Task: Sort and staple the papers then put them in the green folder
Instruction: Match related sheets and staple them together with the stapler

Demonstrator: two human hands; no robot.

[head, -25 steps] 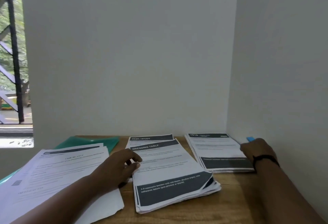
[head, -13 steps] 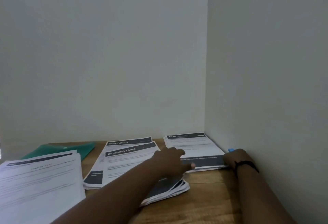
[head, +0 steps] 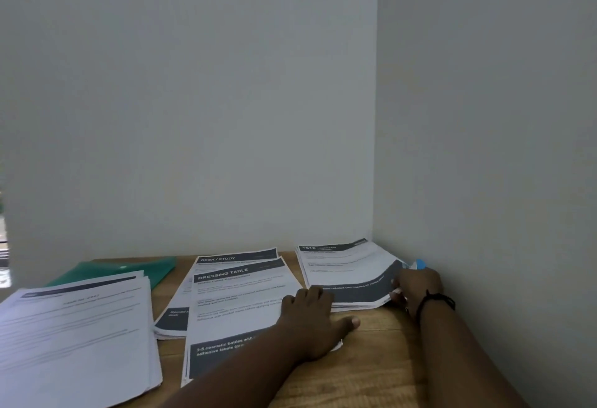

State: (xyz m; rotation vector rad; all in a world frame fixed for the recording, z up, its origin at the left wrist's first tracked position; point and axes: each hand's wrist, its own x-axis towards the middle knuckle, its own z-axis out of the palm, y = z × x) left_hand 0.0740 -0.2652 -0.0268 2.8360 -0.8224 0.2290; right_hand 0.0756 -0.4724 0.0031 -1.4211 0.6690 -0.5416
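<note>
At lower right, the corner of the 1010 stack (head: 347,273) is pinched by the right hand (head: 416,288); the left hand (head: 310,317) is laid flat, fingers (head: 308,294) spread, on its near edge beside bare surface (head: 371,365).

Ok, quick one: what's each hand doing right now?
Left hand: open, flat on the DRESSING TABLE stack, holding nothing.
Right hand: pinching the lifted corner of the 1010 stack.

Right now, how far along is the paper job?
Sorting looks largely done: separate stacks lie on the desk. In hand: the right hand lifts the 1010 stack corner; the left hand rests beside it. No stapling visible; the green folder still awaits papers.
</note>
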